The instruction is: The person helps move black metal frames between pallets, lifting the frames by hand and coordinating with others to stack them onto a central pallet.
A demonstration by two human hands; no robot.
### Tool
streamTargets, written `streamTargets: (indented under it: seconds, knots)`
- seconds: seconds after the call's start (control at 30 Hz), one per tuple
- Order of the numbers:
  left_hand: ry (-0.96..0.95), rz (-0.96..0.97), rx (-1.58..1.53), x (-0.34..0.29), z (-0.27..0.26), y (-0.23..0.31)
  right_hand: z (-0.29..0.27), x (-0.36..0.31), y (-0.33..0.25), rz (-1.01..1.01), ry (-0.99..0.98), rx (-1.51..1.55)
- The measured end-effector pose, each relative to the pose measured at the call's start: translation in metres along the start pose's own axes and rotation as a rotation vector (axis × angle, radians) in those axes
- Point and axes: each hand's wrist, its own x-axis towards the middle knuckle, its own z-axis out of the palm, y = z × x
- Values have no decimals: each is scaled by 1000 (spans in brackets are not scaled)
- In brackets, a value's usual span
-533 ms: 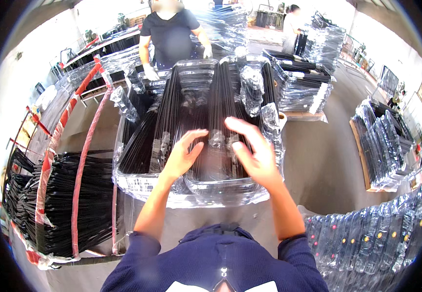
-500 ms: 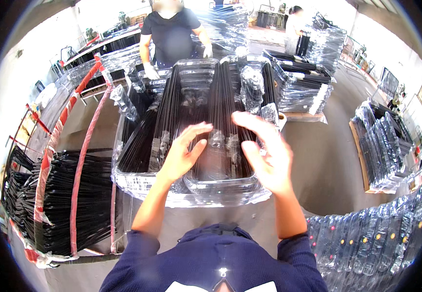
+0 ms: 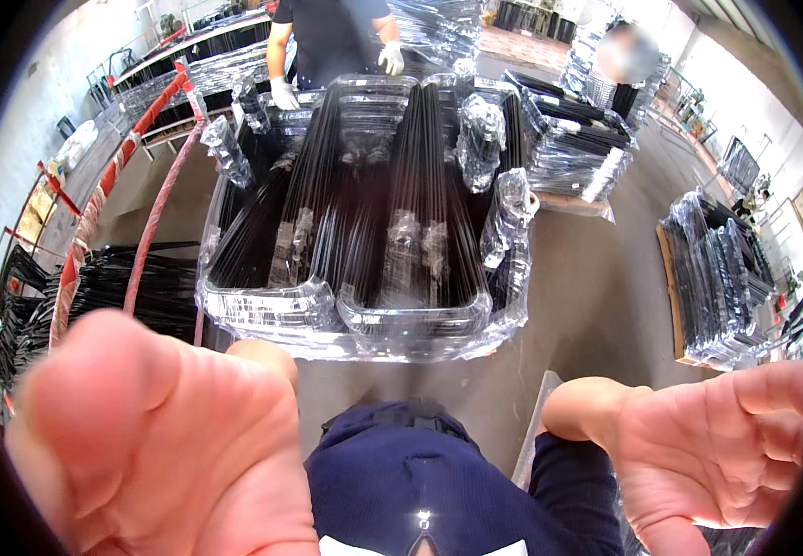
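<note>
Both palms are spread and hold nothing: left hand (image 3: 156,435) and right hand (image 3: 721,449) hover near the camera, well short of the plastic-wrapped bundle of black frames (image 3: 369,232). Loose slippery wrap could likely defeat a grip.

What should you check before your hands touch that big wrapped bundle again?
1. Both hands free: ok. The left hand and right hand are open, close to the camera, holding nothing.
2. Hands off the wrapped bundle of black frames: ok, neither touches it.
3. Plastic wrap closed at the near end: ok, it looks tight round the corners; the far end cannot be judged.
4. Other person out of the way: not ok. Their gloved hand is at the bundle's far end.
5. Floor beside the bundle: ok, bare concrete on the right.
6. Loose red strap on the left: cannot tell whether it would snag.
</note>
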Motion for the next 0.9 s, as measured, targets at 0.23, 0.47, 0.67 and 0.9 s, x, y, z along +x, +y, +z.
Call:
streamTargets:
  seconds: [0.23,0.47,0.67,0.9]
  knots:
    - [76,34,-21,-8,-2,-11,2,7,-8,-36,-17,-59]
    - [158,16,-40,-16,-7,-26,0,5,-11,-1,-12,-143]
    - [65,-520,-42,-85,3,-77,-25,-83,17,767,-156,-456]
    - [-620,-1086,-24,-331,31,-123,11,-351,24,1551,-919,-367]
